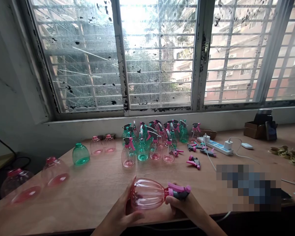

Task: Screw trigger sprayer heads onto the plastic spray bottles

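A clear pink spray bottle [147, 194] lies on its side between my hands, just above the table's front edge. My left hand [129, 208] is wrapped round its base. At the neck, the fingers of my right hand [178, 203] grip the collar of the pink and black spray head [179, 191], which sits on the bottle's mouth. Beyond them stand several assembled spray bottles, pink ones [128, 157] and green ones [143, 149], grouped near the window wall. Loose spray heads [194, 162] lie to the right of that group.
Headless bottles stand at the left: a green one [81, 155] and several pink ones [55, 172]. On the right are a power strip [217, 146] with white cables, a blurred dark object [250, 185], a brown box [257, 129] and brass-coloured rings [288, 154].
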### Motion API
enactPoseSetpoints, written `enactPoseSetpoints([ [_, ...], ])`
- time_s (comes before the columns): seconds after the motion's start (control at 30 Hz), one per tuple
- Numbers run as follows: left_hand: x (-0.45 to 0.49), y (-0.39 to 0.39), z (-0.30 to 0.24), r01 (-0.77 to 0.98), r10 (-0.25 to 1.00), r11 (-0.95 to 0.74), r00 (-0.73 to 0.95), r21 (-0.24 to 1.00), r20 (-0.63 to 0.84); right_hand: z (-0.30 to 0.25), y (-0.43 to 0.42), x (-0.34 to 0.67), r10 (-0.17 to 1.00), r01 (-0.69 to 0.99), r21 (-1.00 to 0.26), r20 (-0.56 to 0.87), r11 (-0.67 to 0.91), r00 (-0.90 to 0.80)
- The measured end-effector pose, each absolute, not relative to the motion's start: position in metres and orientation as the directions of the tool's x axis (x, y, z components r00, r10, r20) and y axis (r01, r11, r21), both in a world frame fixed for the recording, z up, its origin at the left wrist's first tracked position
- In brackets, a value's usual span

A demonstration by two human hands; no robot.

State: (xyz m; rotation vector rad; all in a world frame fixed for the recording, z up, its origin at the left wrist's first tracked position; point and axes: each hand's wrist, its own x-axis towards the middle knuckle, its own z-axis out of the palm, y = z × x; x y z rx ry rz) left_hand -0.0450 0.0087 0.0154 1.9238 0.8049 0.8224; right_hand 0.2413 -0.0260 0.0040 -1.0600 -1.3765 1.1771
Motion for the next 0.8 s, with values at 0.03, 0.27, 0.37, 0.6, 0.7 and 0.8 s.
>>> enactPoseSetpoints([
  [0.03,-0.0452,0.0087,0.0153,0.213,0.788,-0.405,0.574,0.889,0.222,0.0047,-0.0265,0.2413,0.984,0.011,-0.990,0.139,0.141,-0.115],
  [0.27,-0.0437,0.0086,0.0154,0.220,0.804,-0.377,0.559,0.900,0.201,0.0065,-0.0285,0.2402,0.987,-0.034,-0.992,0.128,0.126,-0.098],
  [0.37,-0.0426,0.0094,0.0158,0.246,0.799,-0.432,0.551,0.867,0.241,0.0052,-0.0276,0.2404,0.985,-0.028,-0.990,0.137,0.135,-0.107],
  [0.6,-0.0431,0.0076,0.0178,0.297,0.812,-0.435,0.538,0.850,0.228,0.0040,-0.0261,0.2411,0.982,-0.012,-0.989,0.146,0.145,-0.119],
  [0.7,-0.0443,0.0048,0.0192,0.291,0.817,-0.395,0.545,0.871,0.188,0.0043,-0.0264,0.2407,0.982,-0.025,-0.989,0.145,0.143,-0.120],
  [0.8,-0.0450,0.0042,0.0183,0.258,0.816,-0.368,0.549,0.893,0.178,0.0034,-0.0262,0.2405,0.984,-0.036,-0.991,0.136,0.132,-0.117],
])
